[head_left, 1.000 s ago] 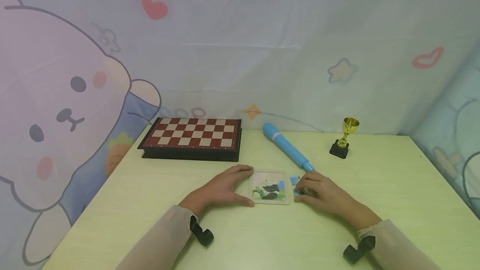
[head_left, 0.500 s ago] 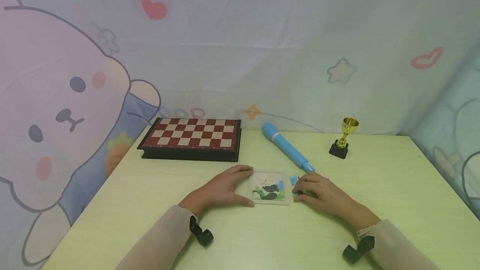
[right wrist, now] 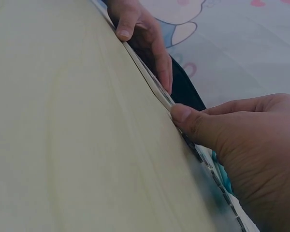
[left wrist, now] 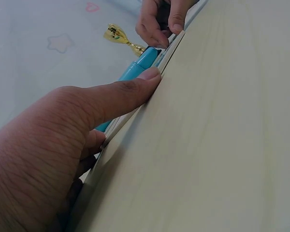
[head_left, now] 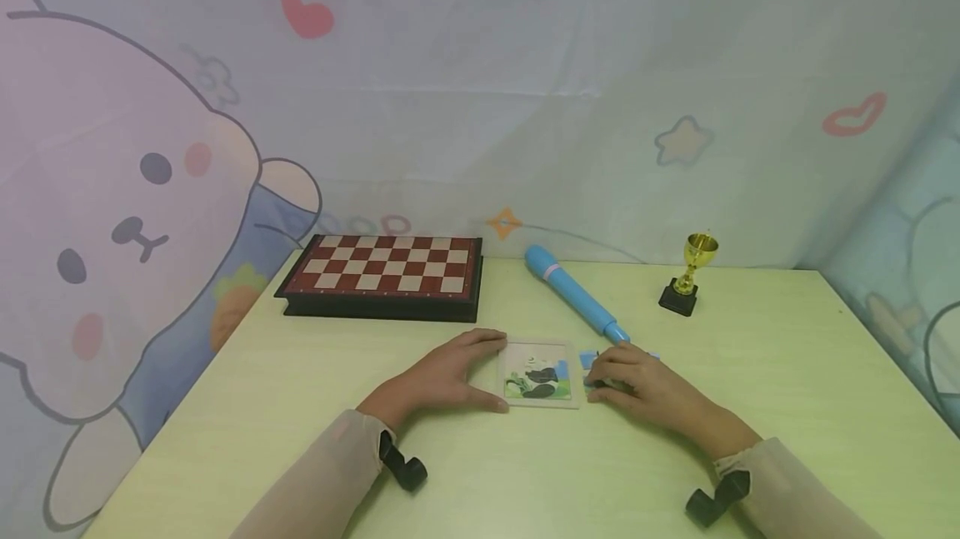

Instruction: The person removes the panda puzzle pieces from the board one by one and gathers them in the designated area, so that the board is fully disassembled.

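Observation:
A white square puzzle frame [head_left: 575,381] lies on the table in the head view, partly filled with a panda picture [head_left: 542,385]. My left hand [head_left: 453,372] rests at its left side, thumb by the near corner and forefinger by the far corner, fingers spread and fairly straight. Just right of the frame, blue and green puzzle pieces [head_left: 587,361] lie largely hidden under my right hand [head_left: 645,381]. Its fingers are curled, with thumb and fingertips pinching at the pieces' left edge. In the right wrist view the right thumb [right wrist: 182,114] sits right at the frame's corner.
A folded chessboard case [head_left: 382,276] lies at the back left. Behind the right hand a blue microphone-shaped stick [head_left: 573,297] points toward its fingers. A small gold trophy cup [head_left: 686,272] stands at the back right, before a printed cloth backdrop [head_left: 480,106].
My right hand has shifted very slightly left, and a bit of blue puzzle piece now shows past its far side. The left hand and the frame stay in place.

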Demonstrator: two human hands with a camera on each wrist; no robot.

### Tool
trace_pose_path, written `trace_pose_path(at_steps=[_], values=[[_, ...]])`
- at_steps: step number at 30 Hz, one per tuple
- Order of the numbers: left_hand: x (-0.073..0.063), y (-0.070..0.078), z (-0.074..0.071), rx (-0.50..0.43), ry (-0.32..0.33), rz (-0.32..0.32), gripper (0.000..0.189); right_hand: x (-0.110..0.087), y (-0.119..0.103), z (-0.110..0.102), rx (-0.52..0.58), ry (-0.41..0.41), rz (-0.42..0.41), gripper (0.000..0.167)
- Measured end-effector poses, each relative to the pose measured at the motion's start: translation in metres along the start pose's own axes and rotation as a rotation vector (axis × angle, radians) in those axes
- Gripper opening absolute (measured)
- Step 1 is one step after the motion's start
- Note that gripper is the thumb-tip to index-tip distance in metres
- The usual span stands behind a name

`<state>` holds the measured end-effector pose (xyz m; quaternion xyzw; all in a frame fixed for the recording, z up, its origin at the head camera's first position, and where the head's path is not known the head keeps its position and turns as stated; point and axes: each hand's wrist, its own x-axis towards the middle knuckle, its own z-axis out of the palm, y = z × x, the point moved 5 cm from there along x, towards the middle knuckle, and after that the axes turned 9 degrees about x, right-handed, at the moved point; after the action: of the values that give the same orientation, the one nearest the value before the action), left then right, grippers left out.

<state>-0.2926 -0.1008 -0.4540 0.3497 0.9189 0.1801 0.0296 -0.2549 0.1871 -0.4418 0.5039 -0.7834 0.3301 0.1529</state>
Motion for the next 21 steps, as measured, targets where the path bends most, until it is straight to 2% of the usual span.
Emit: trace_pose_path(at_steps=[7, 13, 21], values=[[-0.001, 0.001, 0.000, -0.001, -0.001, -0.004, 0.105, 0.003, -0.006, -0.003, -0.018, 0.055, -0.055, 0.026], [-0.001, 0.001, -0.001, -0.007, -0.001, -0.006, 0.104, 0.007, -0.010, -0.005, -0.057, 0.095, -0.066, 0.033], [0.000, -0.002, 0.000, 0.010, -0.005, 0.004, 0.104, 0.032, -0.019, 0.012, -0.045, 0.135, -0.087, 0.033]])
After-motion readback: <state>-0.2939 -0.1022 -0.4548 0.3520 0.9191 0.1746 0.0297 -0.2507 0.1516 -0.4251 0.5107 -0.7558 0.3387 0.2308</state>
